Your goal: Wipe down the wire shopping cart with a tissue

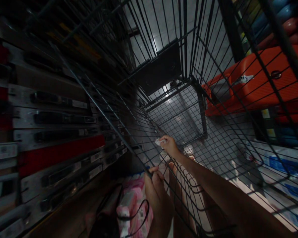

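A dark wire shopping cart (200,127) fills the middle of the head view, tilted in the picture. My left hand (157,190) is wrapped round its metal rim, low in the centre. Reaching in from the lower right, my right hand (169,146) is over the wire mesh inside the cart. Its fingers are pinched on a small white item (159,142), too small and dark to name. A dark flat panel (161,69) is fixed to the cart's far end.
Shelves of boxed dark goods (62,117) run along the left. Pink-and-white packs (131,201) lie low near my left hand, beside a dark strap (147,211). Orange plastic cases (260,79) stand at right, above blue-and-white packs (283,165). Grey floor (198,16) shows beyond the cart.
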`<state>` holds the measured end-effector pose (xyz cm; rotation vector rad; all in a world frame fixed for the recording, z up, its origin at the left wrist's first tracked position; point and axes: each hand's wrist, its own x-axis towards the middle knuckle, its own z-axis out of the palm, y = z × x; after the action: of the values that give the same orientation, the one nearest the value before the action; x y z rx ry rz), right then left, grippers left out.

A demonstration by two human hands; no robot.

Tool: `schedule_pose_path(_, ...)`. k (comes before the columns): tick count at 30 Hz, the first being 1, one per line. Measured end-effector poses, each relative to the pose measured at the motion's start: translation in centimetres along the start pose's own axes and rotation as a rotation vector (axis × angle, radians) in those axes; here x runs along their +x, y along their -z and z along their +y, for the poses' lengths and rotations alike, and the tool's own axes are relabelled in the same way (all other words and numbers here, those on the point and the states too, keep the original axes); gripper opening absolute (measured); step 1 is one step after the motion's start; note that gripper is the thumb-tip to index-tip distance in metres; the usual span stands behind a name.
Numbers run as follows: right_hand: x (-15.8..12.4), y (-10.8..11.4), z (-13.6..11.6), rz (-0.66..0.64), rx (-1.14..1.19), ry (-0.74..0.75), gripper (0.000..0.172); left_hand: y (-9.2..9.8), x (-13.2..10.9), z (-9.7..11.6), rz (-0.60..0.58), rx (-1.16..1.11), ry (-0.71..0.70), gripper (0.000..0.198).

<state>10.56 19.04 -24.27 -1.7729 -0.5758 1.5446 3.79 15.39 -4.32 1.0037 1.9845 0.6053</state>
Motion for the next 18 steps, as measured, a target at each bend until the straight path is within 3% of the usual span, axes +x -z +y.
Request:
schedule_pose_path(5,0.9,-0.3,0.9,0.112,-0.06,-0.02,0.035,0.0,-0.1,0.4,-0.002,-0.008,0.012,0.032)
schedule_pose_path(11,1.4,1.4,2.4,0.241,-0.083,-0.095,0.033,-0.4,-0.6,1.2,0.027,-0.012,0.033,0.027)
schedule_pose_path(18,1.5,0.8,2.0,0.139,-0.017,-0.206,0.035,-0.2,-0.1,0.2,-0.002,-0.031,-0.012,0.032)
